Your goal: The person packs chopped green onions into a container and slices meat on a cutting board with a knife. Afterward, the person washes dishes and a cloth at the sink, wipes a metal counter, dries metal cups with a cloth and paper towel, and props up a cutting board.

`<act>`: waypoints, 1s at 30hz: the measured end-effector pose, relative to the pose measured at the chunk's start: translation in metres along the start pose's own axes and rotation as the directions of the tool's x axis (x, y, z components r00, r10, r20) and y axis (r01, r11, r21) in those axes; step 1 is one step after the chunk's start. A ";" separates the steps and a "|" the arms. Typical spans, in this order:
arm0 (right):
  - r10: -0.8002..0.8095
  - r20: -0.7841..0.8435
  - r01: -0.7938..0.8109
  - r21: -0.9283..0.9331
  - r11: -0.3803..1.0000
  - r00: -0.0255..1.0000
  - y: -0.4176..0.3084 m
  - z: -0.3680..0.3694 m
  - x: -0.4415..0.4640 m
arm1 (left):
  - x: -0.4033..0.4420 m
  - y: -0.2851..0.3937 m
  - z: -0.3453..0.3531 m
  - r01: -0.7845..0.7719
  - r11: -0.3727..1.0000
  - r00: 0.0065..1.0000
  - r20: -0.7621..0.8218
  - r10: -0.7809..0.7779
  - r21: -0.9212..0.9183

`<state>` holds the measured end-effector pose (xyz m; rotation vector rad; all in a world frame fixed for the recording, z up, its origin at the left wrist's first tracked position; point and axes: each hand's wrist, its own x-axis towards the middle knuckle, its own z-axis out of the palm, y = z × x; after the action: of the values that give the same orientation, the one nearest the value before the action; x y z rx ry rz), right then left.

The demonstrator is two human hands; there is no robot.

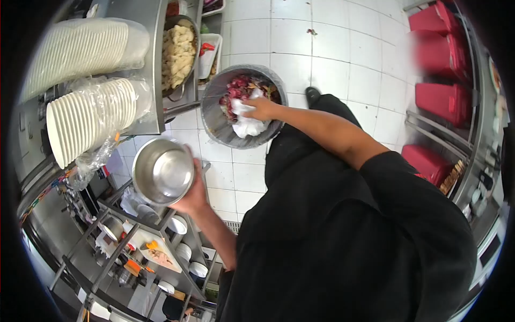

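My left hand [193, 190] is closed around the side of a shiny metal bowl [163, 170]. The bowl tilts toward the camera, and nothing shows inside it. Out in front, my right hand [261, 109] reaches over the rim of a round bin [214, 130] lined with clear plastic. Its fingers are closed on a crumpled white wad [249, 124]; I cannot tell whether it is paper or plastic. Dark red and brown food scraps [240, 88] lie in the bin around the hand.
Stacked white plates or bowls in plastic [91, 115] stand on a metal counter at left. Beside them sits a large pan of pale yellow food [178, 53]. Red containers [442, 104] line the right-hand shelf. White tiles [335, 53] cover the floor.
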<state>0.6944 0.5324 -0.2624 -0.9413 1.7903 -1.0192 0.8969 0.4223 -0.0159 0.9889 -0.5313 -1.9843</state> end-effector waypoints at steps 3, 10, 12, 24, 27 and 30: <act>0.124 0.167 -0.158 0.207 0.965 0.978 0.031 -0.045 0.008 | 0.013 -0.047 0.020 0.099 0.994 0.994 -0.043 -0.101 -0.053; 0.434 -0.116 -0.290 0.589 0.754 0.893 0.045 -0.296 0.014 | 0.094 -0.225 0.167 0.697 0.595 0.714 0.322 -0.621 -0.400; 0.497 -0.215 -0.266 0.636 0.725 0.841 0.061 -0.380 0.007 | 0.122 -0.278 0.233 0.681 0.700 0.732 0.169 -0.660 -0.215; 0.361 -0.655 0.091 0.550 0.830 0.664 0.039 -0.809 0.064 | 0.232 -0.364 0.615 0.774 0.629 0.479 0.720 -0.502 -0.076; 0.311 -0.646 0.062 0.487 0.871 0.697 0.002 -0.885 0.126 | 0.284 -0.364 0.677 0.582 0.812 0.681 0.573 -0.456 -0.047; 0.280 -0.634 0.014 0.416 0.909 0.721 0.034 -0.949 0.202 | 0.361 -0.372 0.747 0.588 0.803 0.679 0.602 -0.420 -0.103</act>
<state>-0.2519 0.6179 -0.0620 -0.1486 2.0658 -1.7052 -0.0076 0.3370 0.0239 0.3641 -0.2491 -2.7977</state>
